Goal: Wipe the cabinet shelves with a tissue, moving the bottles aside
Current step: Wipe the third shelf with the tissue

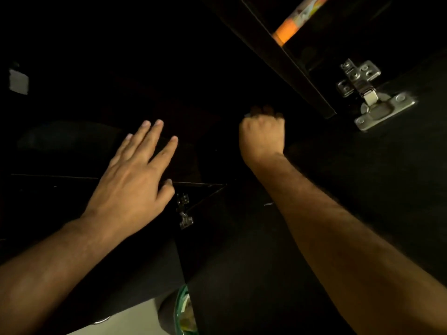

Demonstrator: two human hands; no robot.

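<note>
Left hand (135,165): bare forearm extended, palm down, fingers straight and spread. Right hand (262,136): bare forearm extended, fingers curled into a fist; contents indiscernible.

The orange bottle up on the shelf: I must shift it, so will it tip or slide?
The orange bottle looks tall and narrow, so a high push probably tips it. Its glossy label suggests some slip. Weight can't be judged.

left hand (135,170): bare, no ring | right hand (262,137): bare | forearms: bare, no sleeves or watch
</note>
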